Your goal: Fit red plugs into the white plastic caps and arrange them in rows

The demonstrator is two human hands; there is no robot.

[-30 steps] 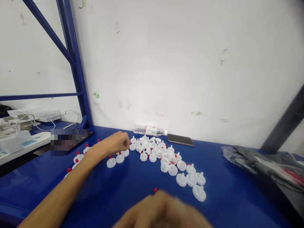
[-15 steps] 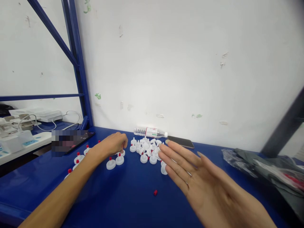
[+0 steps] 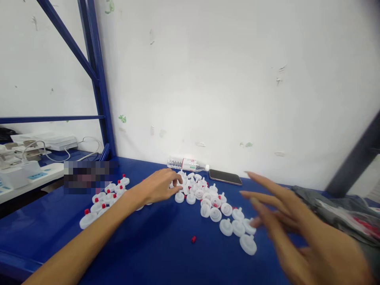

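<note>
My left hand (image 3: 162, 186) reaches to the left side of a heap of white nozzle caps (image 3: 190, 198). Its thumb and forefinger are apart beside the caps, and nothing shows between them. To the right, my right hand (image 3: 308, 233) is raised with fingers spread, slightly blurred, near the white caps at the heap's right end (image 3: 248, 244). By my left forearm stand several white caps with red tips (image 3: 88, 218); the forearm and hand hide some of them. One loose red tip (image 3: 193, 239) lies on the blue table (image 3: 166, 253) in front of the heap.
Behind the heap a clear plastic bottle (image 3: 190, 164) lies on its side, with a dark phone (image 3: 225, 177) right of it. A white power strip (image 3: 38, 177) is at the left edge. Grey bags (image 3: 320, 206) lie at the right. A blue post (image 3: 95, 79) rises at the back left.
My left hand has moved right, from the red-tipped caps to the heap. My right hand has swung right and turned, its fingers spreading, uncovering white caps on the table.
</note>
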